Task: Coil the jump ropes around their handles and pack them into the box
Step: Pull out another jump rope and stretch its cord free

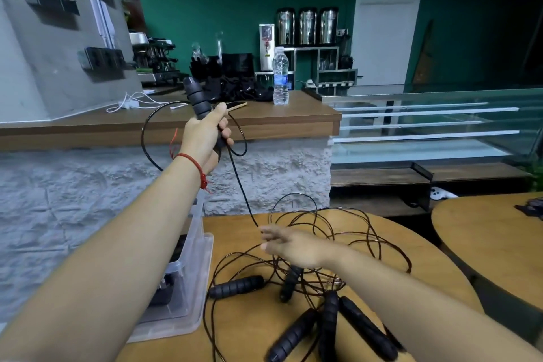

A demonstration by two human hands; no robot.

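At the left edge of the round wooden table (244, 329) we see a clear plastic box (188, 282) holding dark items we cannot identify. Our left hand (205, 138) grips a raised black ribbed foam handle (197, 97). Its thin black cord (239, 185) drops to our blurred right hand (291, 244), whose finger state we cannot tell. Tangled jump ropes (338, 232) lie mid-table, before a wooden counter (264, 117).

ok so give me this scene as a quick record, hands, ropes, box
left hand: grips a raised handle, cord looping off it
right hand: at the cord above the table, blurred, grip unclear
loose handles: five on the table, amid tangled cord
box: clear plastic, at the table's left edge
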